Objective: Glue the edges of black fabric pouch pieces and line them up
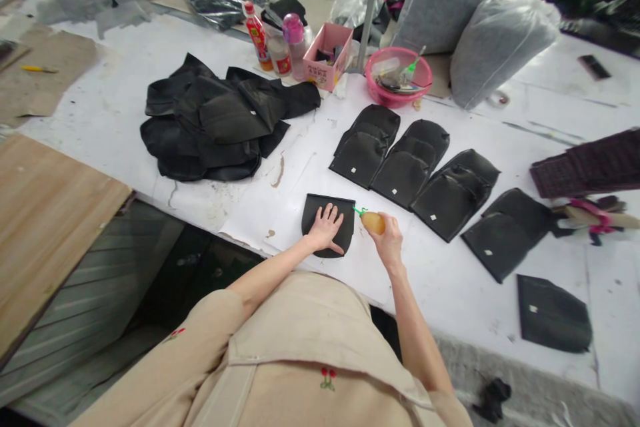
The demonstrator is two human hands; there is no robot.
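One flat black leather piece with a rounded bottom (327, 223) lies alone at the table edge. Beyond it four overlapping stacks of the same black pieces (417, 167) run in a row, and one single black piece (553, 315) lies apart. One loose heap of black leather cut-outs (220, 120), perhaps a dozen or more. Three plastic bottles (277, 40), one pink cardboard box (327, 53), one pink plastic bowl (397, 77), two grey stuffed bags (475, 27).
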